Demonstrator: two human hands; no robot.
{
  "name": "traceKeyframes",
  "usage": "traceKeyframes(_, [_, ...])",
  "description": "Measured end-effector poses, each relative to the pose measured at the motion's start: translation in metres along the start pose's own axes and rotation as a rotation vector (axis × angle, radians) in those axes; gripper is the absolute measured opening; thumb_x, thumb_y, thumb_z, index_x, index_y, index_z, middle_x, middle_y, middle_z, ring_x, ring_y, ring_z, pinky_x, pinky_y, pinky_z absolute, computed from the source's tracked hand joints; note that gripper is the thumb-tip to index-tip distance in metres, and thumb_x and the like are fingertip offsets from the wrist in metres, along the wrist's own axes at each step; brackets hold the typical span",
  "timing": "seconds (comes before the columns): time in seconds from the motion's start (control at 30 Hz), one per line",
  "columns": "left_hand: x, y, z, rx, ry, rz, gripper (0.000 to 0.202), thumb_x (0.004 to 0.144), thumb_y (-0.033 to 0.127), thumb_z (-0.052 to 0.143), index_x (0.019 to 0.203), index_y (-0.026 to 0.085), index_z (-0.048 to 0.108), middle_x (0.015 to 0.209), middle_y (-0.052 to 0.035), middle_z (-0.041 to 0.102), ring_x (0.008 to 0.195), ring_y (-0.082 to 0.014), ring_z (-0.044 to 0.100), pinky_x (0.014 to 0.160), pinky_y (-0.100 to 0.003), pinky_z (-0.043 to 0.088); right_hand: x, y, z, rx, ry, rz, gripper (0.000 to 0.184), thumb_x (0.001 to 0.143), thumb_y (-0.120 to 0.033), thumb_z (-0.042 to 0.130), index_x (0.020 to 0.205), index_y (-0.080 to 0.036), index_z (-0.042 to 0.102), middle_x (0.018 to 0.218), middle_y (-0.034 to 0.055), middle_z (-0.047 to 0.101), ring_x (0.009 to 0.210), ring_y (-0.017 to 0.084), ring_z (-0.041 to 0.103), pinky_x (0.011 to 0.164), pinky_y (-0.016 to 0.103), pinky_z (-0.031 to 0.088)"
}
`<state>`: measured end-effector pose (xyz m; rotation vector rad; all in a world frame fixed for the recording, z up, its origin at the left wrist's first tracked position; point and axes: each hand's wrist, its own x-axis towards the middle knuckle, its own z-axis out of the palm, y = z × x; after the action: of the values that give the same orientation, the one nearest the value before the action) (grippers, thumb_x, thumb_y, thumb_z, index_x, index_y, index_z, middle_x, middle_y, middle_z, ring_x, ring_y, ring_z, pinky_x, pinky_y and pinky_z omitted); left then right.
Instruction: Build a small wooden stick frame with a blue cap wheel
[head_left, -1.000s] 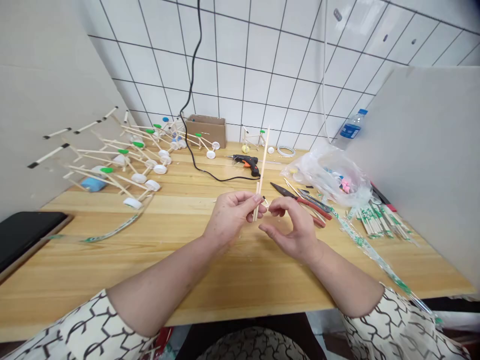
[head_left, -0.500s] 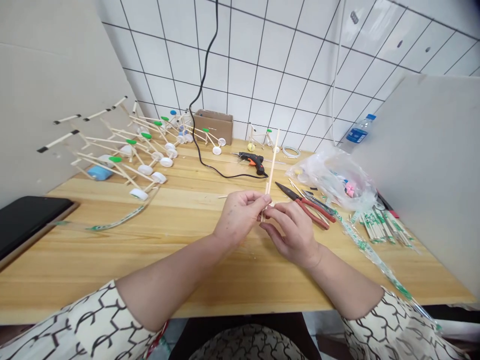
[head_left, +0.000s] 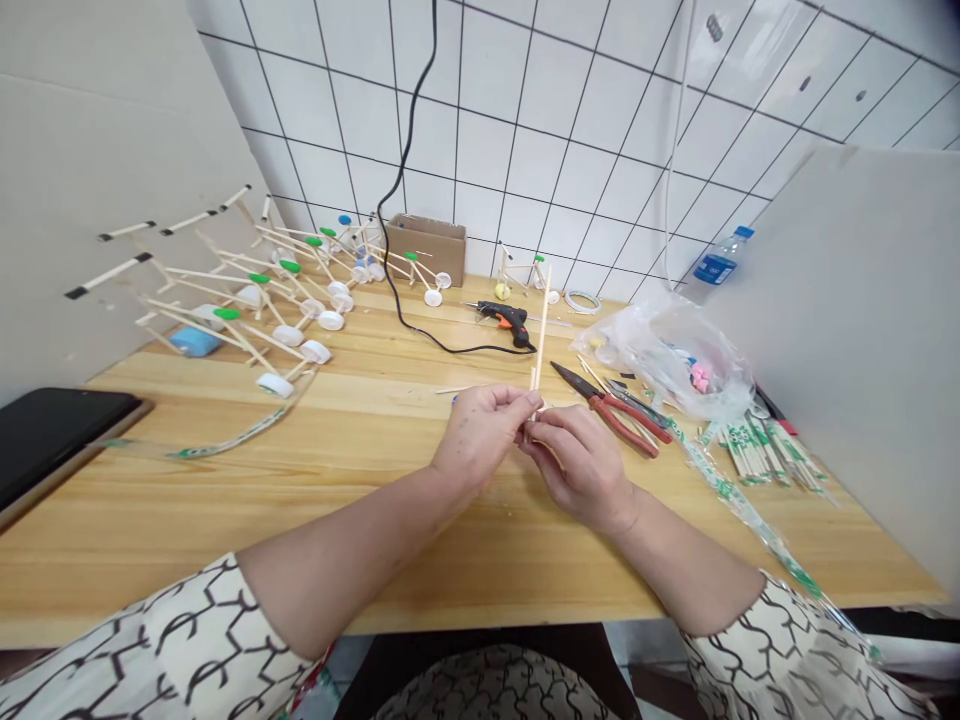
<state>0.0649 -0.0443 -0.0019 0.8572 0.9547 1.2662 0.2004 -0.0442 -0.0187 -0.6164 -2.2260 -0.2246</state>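
A pale wooden stick [head_left: 544, 325], like a chopstick, stands nearly upright above the middle of the table, with a shorter stick piece beside its lower part. My left hand [head_left: 487, 425] pinches the sticks between thumb and fingers. Close against it, my right hand [head_left: 577, 458] is closed at their lower end, its thumb and fingertips pressed together there; the exact grip is partly hidden. Just right of my hands lie red-handled pliers [head_left: 611, 408]. Behind them a black and orange glue gun [head_left: 506, 320] rests on the table.
Several small stick-built bicycle models [head_left: 247, 310] with white cap wheels crowd the left, near a phone [head_left: 60, 440]. A cardboard box [head_left: 427, 252] stands against the tiled wall. On the right are a plastic bag [head_left: 652, 350], wrapped chopsticks [head_left: 772, 450] and a water bottle [head_left: 721, 260].
My right fingers have closed in around the lower end of the sticks, and the upright stick has tilted slightly left. My left hand has barely moved.
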Motion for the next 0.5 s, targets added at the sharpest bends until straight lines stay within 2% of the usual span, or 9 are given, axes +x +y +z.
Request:
traceKeyframes(0.33, [-0.0040,0.0016,0.0022,0.003,-0.019,-0.024,0.017,0.062,0.027,0.067,0.055,0.012,0.063,0.048,0.0029,0.056,0.046,-0.0065,0.046,0.047,-0.018,0.038,-0.0017,0.0012,0.0016,0.048,-0.002,0.000,0.014,0.078,-0.007,0.056,0.089,-0.016,0.058,0.080,0.0096,0.064,0.074,0.018,0.056,0.065,0.031,0.049])
traceKeyframes(0.5, [-0.0021,-0.0013,0.0003,-0.005,-0.050,-0.004,0.018,0.062,0.028,0.067,0.055,0.012,0.062,0.050,0.0024,0.058,0.047,-0.0069,0.047,0.046,-0.018,0.037,0.0000,0.0005,0.0002,0.068,-0.056,0.042,0.012,0.080,-0.009,0.053,0.086,-0.017,0.060,0.081,0.0094,0.065,0.076,0.019,0.057,0.066,0.033,0.048])
